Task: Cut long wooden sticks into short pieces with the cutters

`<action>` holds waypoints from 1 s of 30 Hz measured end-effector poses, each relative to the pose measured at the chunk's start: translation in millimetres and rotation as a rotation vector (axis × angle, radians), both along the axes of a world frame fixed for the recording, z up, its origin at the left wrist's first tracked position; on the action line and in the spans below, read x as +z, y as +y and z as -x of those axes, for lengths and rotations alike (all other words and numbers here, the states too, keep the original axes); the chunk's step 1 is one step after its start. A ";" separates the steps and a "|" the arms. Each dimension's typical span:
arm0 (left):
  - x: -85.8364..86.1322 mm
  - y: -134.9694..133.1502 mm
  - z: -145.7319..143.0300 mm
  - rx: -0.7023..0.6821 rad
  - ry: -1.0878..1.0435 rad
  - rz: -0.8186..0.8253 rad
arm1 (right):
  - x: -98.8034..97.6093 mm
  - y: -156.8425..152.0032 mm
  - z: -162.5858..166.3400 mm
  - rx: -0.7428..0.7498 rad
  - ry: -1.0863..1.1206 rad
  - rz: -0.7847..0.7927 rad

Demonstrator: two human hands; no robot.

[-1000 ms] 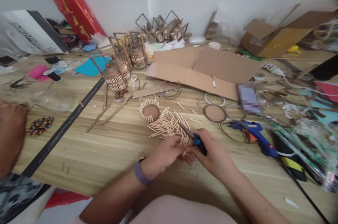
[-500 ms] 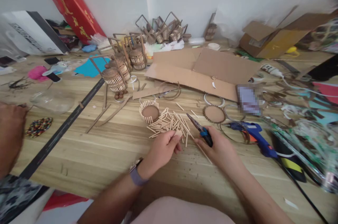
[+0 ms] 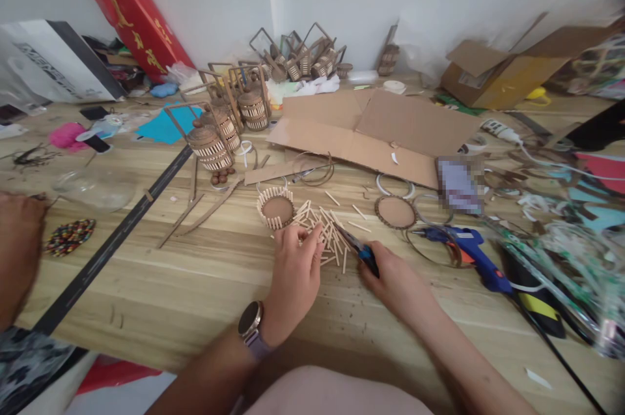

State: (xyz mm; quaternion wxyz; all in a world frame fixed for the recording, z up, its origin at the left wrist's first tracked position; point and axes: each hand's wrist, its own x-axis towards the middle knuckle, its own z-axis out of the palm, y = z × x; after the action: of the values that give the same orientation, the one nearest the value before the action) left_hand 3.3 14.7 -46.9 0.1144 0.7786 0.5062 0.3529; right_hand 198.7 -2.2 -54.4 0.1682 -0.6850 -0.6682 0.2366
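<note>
My left hand [image 3: 296,269], with a watch on the wrist, reaches palm down into a pile of short wooden sticks [image 3: 326,227] on the wooden floor, its fingers spread over them. My right hand [image 3: 396,283] is closed round the blue handle of small pliers [image 3: 360,250], whose tip points into the same pile. Just beyond the pile stands a small round cardboard base ringed with upright sticks [image 3: 277,208]. A flat cardboard disc [image 3: 396,211] lies to the right of the pile.
A blue glue gun [image 3: 471,251] lies at the right with cables and clutter. Flattened cardboard [image 3: 375,125] and finished stick lanterns [image 3: 212,143] sit farther back. Another person's arm [image 3: 19,252] is at the left edge, near a pile of beads [image 3: 68,236].
My left hand has moved forward from near my right hand and now lies over the stick pile. My right hand with the pliers has shifted slightly forward and lowered toward the sticks.
</note>
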 end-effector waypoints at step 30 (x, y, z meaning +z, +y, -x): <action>5.2 -4.9 -10.8 -0.281 -0.716 0.955 | 15.7 -16.7 -6.7 -0.112 0.206 -0.345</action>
State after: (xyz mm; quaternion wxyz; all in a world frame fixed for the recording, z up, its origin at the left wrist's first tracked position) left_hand 14.1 9.8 -41.8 0.6591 0.5335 0.4312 0.3082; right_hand 205.3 -19.0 -38.7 0.3635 -0.6543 -0.6389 0.1777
